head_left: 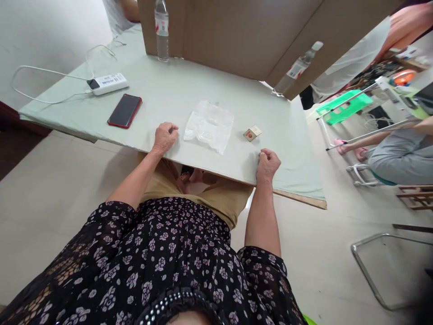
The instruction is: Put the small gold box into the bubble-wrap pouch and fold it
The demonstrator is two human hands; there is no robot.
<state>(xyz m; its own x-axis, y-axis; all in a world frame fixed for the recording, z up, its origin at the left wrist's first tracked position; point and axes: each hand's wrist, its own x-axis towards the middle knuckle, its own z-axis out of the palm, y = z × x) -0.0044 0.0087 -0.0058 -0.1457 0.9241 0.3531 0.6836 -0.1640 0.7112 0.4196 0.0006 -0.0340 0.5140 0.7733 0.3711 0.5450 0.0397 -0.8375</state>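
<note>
My left hand point(164, 137) rests on the pale green table point(162, 97) near its front edge, fingers curled into a loose fist, nothing visible in it. Just right of it lies a crumpled clear plastic bag point(209, 125). My right hand point(267, 164) sits at the table's front edge, fingers also curled shut, with nothing visible inside. A small tan box with a red mark point(252, 133) lies between the bag and my right hand, apart from both.
A red-cased phone point(125, 110) and a white power strip point(108, 84) with cables lie at the left. Two water bottles point(162, 29) point(296, 70) stand by a brown board at the back. Another person's legs point(389, 155) and a green stool point(341, 106) are at the right.
</note>
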